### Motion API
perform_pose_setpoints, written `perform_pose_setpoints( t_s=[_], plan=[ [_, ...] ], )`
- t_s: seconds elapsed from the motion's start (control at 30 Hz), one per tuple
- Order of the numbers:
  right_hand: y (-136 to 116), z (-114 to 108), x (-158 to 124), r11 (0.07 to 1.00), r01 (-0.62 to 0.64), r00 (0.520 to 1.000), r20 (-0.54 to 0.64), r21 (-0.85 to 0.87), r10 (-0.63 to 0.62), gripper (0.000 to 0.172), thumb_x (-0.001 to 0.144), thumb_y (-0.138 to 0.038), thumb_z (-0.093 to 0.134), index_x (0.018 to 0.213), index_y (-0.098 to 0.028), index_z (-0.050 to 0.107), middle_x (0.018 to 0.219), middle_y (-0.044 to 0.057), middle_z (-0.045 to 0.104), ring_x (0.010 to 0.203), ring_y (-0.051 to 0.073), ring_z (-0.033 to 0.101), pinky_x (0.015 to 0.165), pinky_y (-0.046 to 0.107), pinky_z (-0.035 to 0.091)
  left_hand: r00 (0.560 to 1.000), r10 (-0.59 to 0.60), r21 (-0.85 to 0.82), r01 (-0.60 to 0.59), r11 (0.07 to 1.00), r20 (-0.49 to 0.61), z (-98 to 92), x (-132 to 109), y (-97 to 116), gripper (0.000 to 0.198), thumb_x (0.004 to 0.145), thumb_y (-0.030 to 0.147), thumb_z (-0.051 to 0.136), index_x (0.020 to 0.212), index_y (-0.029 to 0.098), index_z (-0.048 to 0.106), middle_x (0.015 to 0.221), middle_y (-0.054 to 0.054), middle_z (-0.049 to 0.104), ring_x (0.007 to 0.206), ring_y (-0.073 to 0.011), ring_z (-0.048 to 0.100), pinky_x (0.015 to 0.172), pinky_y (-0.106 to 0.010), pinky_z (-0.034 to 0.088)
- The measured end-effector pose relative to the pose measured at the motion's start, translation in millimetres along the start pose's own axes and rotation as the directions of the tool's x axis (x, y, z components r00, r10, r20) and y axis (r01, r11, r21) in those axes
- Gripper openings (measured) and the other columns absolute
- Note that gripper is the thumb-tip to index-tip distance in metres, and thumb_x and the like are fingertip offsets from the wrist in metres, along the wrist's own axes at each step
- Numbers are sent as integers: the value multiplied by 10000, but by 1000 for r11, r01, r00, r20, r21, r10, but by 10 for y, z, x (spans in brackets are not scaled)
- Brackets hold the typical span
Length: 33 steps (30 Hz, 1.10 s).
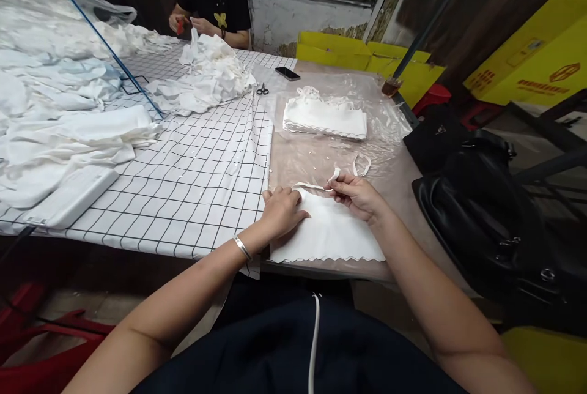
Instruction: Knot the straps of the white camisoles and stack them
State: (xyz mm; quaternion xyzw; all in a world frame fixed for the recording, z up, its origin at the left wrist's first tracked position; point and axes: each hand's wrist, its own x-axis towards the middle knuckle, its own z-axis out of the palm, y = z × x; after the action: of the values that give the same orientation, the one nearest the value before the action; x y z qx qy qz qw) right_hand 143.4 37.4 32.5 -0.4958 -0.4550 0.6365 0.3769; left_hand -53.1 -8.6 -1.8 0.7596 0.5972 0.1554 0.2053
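Note:
A white garment lies flat at the table's near edge, its scalloped hem toward me. At its upper left corner rests my left hand, fingers curled down on the fabric and thumb lying on top. My right hand pinches a narrow white strap just above the garment's upper edge. Part of the strap sticks up past the fingertips, and its other end runs toward my left hand. Just beyond my right hand, a loop of white strap lies on the plastic. Farther back is a neat stack of folded white garments.
White cloth heaps cover the checked tablecloth on the left, near a white box. Small scissors and a phone lie behind. A co-worker sits opposite. A black bag stands right; a blue pole crosses left.

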Motion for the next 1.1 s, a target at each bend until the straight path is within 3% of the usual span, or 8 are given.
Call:
perform_pose_setpoints(
  t_s=[0.17, 0.27, 0.37, 0.53, 0.6, 0.7, 0.9, 1.1],
  plan=[
    [27, 65, 12, 1000, -17, 1000, 11, -4, 17, 375, 473, -401, 879, 660, -178, 643, 609, -25, 586, 531, 71, 445, 506, 218, 340, 998, 12, -52, -8, 999, 59, 28, 26, 74, 153, 801, 330, 686, 832, 182, 663, 934, -79, 668, 1033, -310, 527, 883, -445, 274],
    [60, 88, -19, 997, -40, 999, 16, -64, 41, 373, 516, -430, 846, 714, -178, 654, 707, 14, 650, 572, 91, 486, 524, 230, 349, 999, -4, -123, 8, 992, 34, 34, 31, 86, 153, 806, 341, 680, 806, 188, 687, 910, -67, 693, 1001, -296, 539, 891, -452, 257],
    [115, 102, -46, 971, 54, 998, 39, -231, -46, 314, 600, -427, 783, 749, -181, 658, 730, 18, 651, 632, 122, 522, 584, 252, 376, 999, -35, -198, 35, 980, 3, 57, 9, 85, 174, 815, 349, 674, 781, 180, 703, 921, -71, 707, 983, -276, 542, 910, -465, 240],
    [268, 97, -89, 716, 343, 937, 168, -608, -305, 107, 744, -293, 633, 704, -195, 618, 713, 4, 603, 684, 154, 517, 672, 291, 392, 997, -71, -270, 68, 961, 1, 83, -26, 67, 193, 835, 352, 662, 765, 178, 705, 895, -49, 706, 969, -245, 554, 924, -454, 233],
    [325, 93, -96, 619, 422, 901, 233, -662, -365, 85, 763, -238, 594, 688, -200, 590, 712, 6, 598, 698, 161, 524, 680, 291, 394, 998, -70, -272, 65, 960, -7, 86, -33, 63, 205, 838, 361, 666, 750, 180, 701, 882, -39, 704, 956, -231, 554, 922, -443, 232],
    [383, 97, -88, 545, 495, 861, 294, -677, -416, 84, 782, -191, 569, 700, -203, 581, 720, 7, 600, 705, 161, 536, 680, 283, 398, 998, -62, -269, 55, 962, -16, 91, -35, 62, 220, 839, 365, 671, 727, 176, 692, 857, -30, 701, 932, -214, 551, 914, -428, 232],
    [431, 108, -61, 511, 524, 845, 340, -682, -413, 84, 786, -153, 567, 716, -196, 584, 734, 9, 597, 710, 157, 540, 679, 275, 398, 998, -51, -287, 41, 957, -28, 108, -24, 59, 205, 823, 316, 695, 681, 170, 672, 844, -22, 706, 921, -204, 557, 900, -413, 226],
    [462, 103, -79, 536, 500, 857, 300, -681, -418, 96, 791, -187, 563, 696, -197, 570, 709, 6, 581, 686, 157, 523, 668, 279, 396, 998, -61, -308, 49, 950, -30, 103, -27, 59, 182, 819, 299, 696, 688, 174, 677, 866, -31, 714, 948, -220, 563, 903, -417, 222]
  ],
)
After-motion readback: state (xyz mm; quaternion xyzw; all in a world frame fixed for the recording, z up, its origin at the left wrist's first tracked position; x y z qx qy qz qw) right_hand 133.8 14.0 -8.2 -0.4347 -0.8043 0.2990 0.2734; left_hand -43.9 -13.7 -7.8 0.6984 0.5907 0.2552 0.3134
